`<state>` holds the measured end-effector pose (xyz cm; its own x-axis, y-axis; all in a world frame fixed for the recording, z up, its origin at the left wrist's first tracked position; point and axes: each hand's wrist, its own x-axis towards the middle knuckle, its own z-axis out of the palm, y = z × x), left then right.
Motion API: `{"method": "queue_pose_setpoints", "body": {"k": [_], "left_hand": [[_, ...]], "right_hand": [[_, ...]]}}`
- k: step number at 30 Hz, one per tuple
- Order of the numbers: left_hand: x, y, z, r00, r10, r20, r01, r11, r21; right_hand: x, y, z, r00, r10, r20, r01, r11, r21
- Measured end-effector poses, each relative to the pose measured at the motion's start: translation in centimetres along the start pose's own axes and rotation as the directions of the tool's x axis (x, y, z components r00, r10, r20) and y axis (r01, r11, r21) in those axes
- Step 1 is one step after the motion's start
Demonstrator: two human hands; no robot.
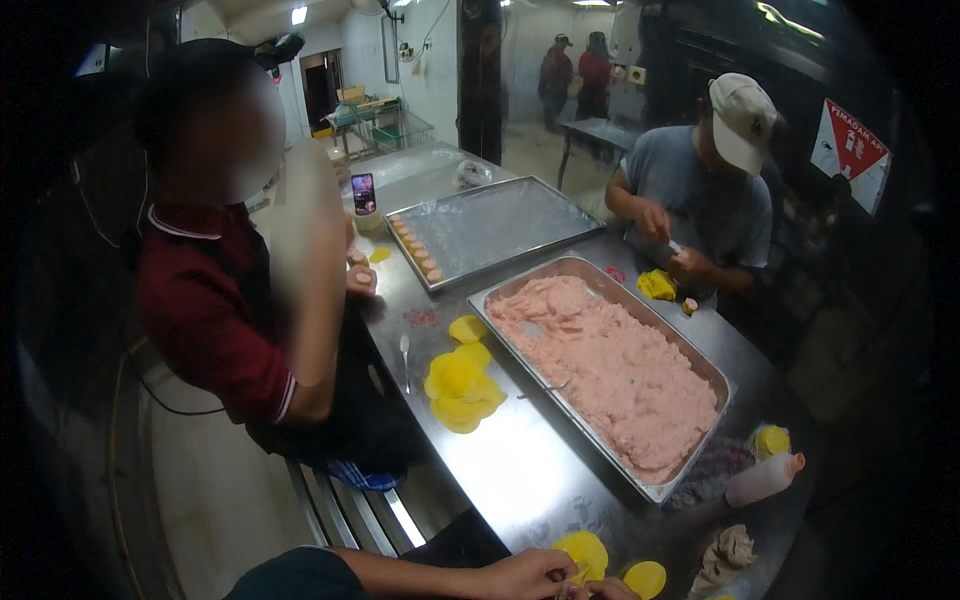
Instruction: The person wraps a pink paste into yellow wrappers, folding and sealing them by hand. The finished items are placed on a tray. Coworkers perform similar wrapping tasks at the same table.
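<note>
At the bottom edge of the view, my left hand [529, 576] pinches a thin yellow dough wrapper [583, 551] at its near side. Only a few fingers of my right hand [611, 589] show beside it; they meet the left fingertips, and the frame cuts off the rest. What lies between the right fingers is hidden. Just right of my hands is another round yellow wrapper [645, 579] on the steel table [517, 472]. Ahead stands a deep metal pan [600, 480] of pink minced filling [607, 367], with a metal utensil [544, 391] at its left rim.
Left sit a person in a maroon shirt [217, 315], loose wrappers [461, 386] and a small spoon [406, 360]. Across, another person [697, 187] holds a small tool. A flat tray [495, 225] carries a row of filled dumplings [416, 251]. Right are a squeeze bottle [761, 480] and crumpled cloth [724, 559].
</note>
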<state>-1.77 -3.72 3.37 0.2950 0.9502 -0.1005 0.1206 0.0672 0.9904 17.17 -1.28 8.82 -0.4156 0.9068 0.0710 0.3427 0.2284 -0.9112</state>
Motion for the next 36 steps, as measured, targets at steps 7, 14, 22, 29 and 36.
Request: {"method": "queue_pose_setpoints", "body": {"k": [7,14,22,29,36], "left_hand": [[-0.1,0.1,0.6,0.991,0.084,-0.107,-0.073,0.992,0.101],[-0.2,0.1,0.9,0.981,0.126,-0.145,-0.104,0.984,0.147],[-0.5,0.4,1.2,0.973,0.153,-0.172,-0.121,0.975,0.184],[-0.4,0.2,1.3,0.964,0.181,-0.194,-0.139,0.968,0.211],[-0.4,-0.2,1.9,0.969,0.156,-0.192,-0.126,0.979,0.158]], "right_hand": [[-0.1,0.5,0.1,0.998,-0.061,-0.035,0.060,0.998,-0.023],[-0.3,0.4,-0.1,1.000,0.001,-0.024,0.000,0.999,0.042],[-0.5,1.1,-0.4,0.999,-0.048,0.008,0.048,0.999,0.018],[-0.7,1.2,-0.9,0.998,0.001,0.055,-0.005,0.998,0.063],[-1.0,0.4,-1.0,0.989,0.141,0.036,-0.145,0.974,0.175]]}}
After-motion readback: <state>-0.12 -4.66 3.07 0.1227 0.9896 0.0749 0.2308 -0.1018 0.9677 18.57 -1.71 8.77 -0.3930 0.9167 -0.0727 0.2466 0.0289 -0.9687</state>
